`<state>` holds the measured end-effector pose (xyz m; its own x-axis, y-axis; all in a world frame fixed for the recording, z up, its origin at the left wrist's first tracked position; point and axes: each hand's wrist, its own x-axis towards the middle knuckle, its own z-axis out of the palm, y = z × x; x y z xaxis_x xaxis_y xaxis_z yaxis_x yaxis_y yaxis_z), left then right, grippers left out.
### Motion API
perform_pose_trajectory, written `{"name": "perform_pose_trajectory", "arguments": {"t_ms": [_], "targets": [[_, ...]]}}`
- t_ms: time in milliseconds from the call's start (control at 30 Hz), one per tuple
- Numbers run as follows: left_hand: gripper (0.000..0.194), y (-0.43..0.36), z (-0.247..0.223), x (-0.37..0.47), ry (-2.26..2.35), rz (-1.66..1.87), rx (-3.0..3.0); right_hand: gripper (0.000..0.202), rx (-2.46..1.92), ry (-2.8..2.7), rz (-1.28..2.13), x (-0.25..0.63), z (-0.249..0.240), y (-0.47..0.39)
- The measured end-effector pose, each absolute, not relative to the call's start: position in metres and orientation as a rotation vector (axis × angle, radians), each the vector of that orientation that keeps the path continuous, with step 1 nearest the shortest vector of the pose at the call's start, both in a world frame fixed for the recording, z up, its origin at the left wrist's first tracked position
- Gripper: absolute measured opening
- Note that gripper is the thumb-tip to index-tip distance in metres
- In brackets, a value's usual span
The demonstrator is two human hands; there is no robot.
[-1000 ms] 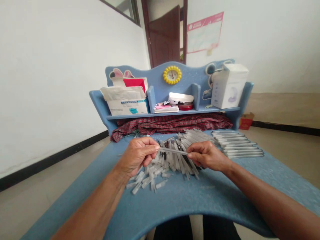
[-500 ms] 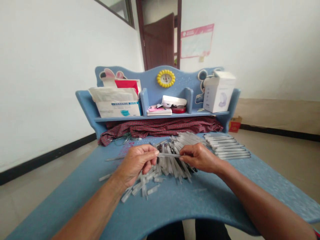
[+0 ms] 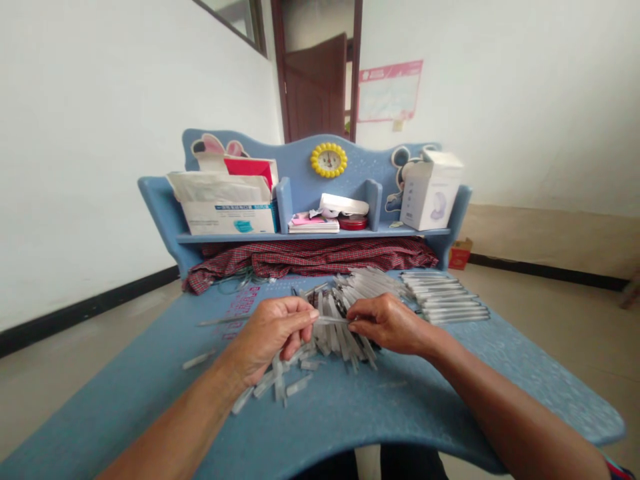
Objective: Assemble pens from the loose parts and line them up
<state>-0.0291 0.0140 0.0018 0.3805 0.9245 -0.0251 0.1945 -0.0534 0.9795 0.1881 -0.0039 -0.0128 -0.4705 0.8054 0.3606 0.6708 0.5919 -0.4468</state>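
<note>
Between my two hands a translucent pen barrel (image 3: pixel 332 321) lies nearly level. My left hand (image 3: pixel 280 337) pinches its left end with thumb and forefinger, the other fingers curled in. The right end is gripped by the fingertips of my right hand (image 3: pixel 393 323), which hide its tip. Beneath and behind them spreads a pile of loose pen barrels (image 3: pixel 367 283). Clear pen caps (image 3: pixel 299 385) are scattered below my left hand. A row of pens (image 3: pixel 447 299) with dark ends lies to the right, and a thin pen refill (image 3: pixel 223 321) sticks out left of my left hand.
Along the back of the blue table (image 3: pixel 320 423) stands a shelf (image 3: pixel 230 237) with a mask box (image 3: pixel 225 213), a white carton (image 3: pixel 433 193) and a round red tin (image 3: pixel 353 222). A checked cloth (image 3: pixel 320 257) is bunched below it. One cap (image 3: pixel 197 360) lies apart at left.
My right hand has come closer to my left, so less of the pen barrel shows between them. The camera view has shifted slightly.
</note>
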Motion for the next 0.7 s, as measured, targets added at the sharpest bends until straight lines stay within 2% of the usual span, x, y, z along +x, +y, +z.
{"name": "perform_pose_trajectory", "arguments": {"t_ms": [133, 267, 367, 700], "targets": [[0.023, 0.015, 0.002, -0.030, 1.048, 0.832, 1.540, 0.016, -1.285, -2.347, 0.141, 0.201, 0.000, -0.001], [0.024, 0.014, 0.004, -0.031, 1.054, 0.825, 1.560, 0.016, -1.788, -2.422, -0.202, 0.234, 0.020, 0.011], [0.024, 0.013, 0.005, -0.031, 1.055, 0.793, 1.574, 0.016, -1.998, -2.332, -0.305, 0.269, 0.027, 0.030], [0.026, 0.011, 0.006, -0.030, 1.073, 0.743, 1.617, 0.032, -2.271, -1.961, -0.536, 0.341, -0.010, 0.080]]}}
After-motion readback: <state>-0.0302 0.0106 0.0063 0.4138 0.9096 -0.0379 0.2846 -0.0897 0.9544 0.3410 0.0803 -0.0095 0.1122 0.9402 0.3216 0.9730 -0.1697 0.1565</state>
